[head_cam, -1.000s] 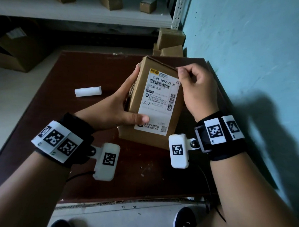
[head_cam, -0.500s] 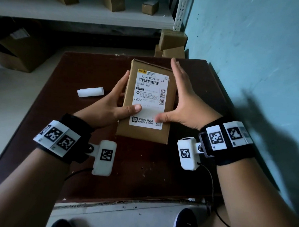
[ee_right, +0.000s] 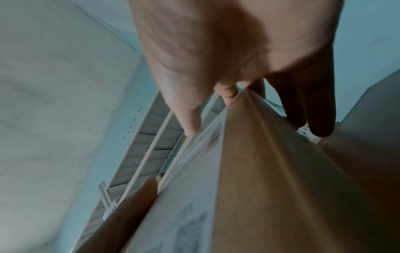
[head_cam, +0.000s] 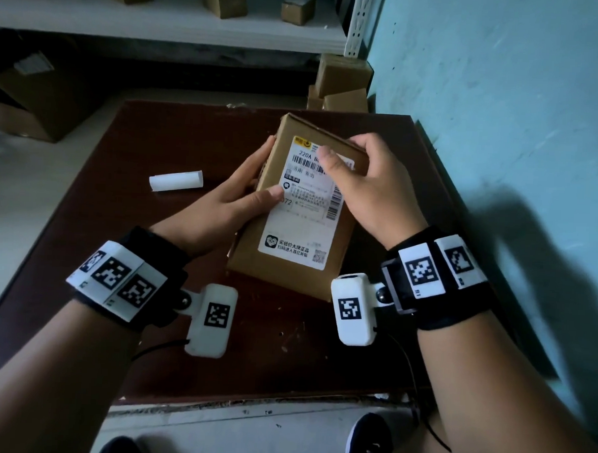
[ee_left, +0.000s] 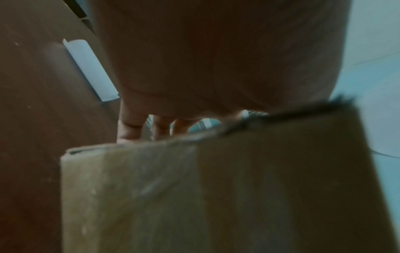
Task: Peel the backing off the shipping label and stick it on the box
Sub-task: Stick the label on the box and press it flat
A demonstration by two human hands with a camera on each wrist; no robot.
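Note:
A brown cardboard box (head_cam: 289,270) stands tilted on the dark table (head_cam: 152,254), its white shipping label (head_cam: 304,223) stuck on the upper face. My left hand (head_cam: 237,196) grips the box's left side, thumb lying on the label's left edge. My right hand (head_cam: 364,181) grips the top right of the box, thumb pressing the label near the barcode, fingers wrapped over the far edge. The left wrist view shows the box (ee_left: 216,196) under my palm. In the right wrist view the label (ee_right: 190,196) runs along the box (ee_right: 281,188).
A curled white backing strip (head_cam: 176,180) lies on the table to the left, also in the left wrist view as the backing strip (ee_left: 90,68). Small cardboard boxes (head_cam: 341,84) stand by the teal wall (head_cam: 502,98). A shelf (head_cam: 162,25) with boxes runs behind.
My right hand moved from the box's right side and lower label up to the top right, thumb now on the barcode area. My left thumb slid higher along the label. The box tilted slightly.

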